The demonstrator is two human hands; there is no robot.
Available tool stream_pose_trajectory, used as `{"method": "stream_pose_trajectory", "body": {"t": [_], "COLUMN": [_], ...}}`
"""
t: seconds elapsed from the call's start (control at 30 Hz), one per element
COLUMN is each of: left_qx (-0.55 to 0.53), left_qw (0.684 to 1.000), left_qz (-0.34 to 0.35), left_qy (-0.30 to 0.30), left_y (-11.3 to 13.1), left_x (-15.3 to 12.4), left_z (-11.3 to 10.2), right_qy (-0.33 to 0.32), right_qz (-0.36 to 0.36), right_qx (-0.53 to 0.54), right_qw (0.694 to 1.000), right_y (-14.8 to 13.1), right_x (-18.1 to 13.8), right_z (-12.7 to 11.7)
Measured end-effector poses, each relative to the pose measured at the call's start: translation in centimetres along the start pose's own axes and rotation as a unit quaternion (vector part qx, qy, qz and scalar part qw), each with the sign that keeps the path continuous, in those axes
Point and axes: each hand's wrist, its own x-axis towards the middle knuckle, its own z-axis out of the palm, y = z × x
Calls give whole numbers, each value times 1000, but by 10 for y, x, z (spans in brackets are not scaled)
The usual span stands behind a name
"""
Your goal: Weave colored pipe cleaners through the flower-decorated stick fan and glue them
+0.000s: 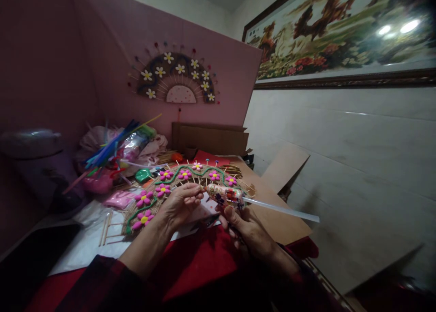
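Observation:
A fan-shaped craft piece [177, 185] of wooden sticks and cord, set with pink flowers and a green wavy line, lies on the table. My left hand [180, 204] rests on its lower middle, fingers curled in a pinch on something too small to name. My right hand [247, 228] grips a patterned glue gun [226, 195], with a translucent glue stick [282, 210] jutting out to the right. The gun's nozzle points left at my left fingertips.
A finished fan with white flowers [175, 78] hangs on the pink wall. Bags, coloured straws and craft supplies [116, 155] pile at the left. Cardboard sheets [272, 189] lie to the right, loose sticks [107, 228] on white paper, a red cloth [197, 262] near me.

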Motion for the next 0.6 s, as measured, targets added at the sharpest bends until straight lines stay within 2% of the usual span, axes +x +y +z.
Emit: {"method": "stream_pose_trajectory", "body": {"t": [0.17, 0.37, 0.6], "left_qx": [-26, -38, -37], "left_qw": [999, 998, 997], "left_qz": [-2, -4, -44], "left_qy": [-33, -49, -50], "left_y": [-1, -2, -2], "left_x": [0, 1, -5], "left_z": [-3, -2, 3], "right_qy": [-22, -19, -16], "right_qz": [-2, -18, -15], "right_qx": [-8, -13, 8], "right_qw": [1000, 1000, 1000], "right_y": [-2, -4, -3], "right_x": [-2, -5, -4], "right_z": [3, 4, 5]}}
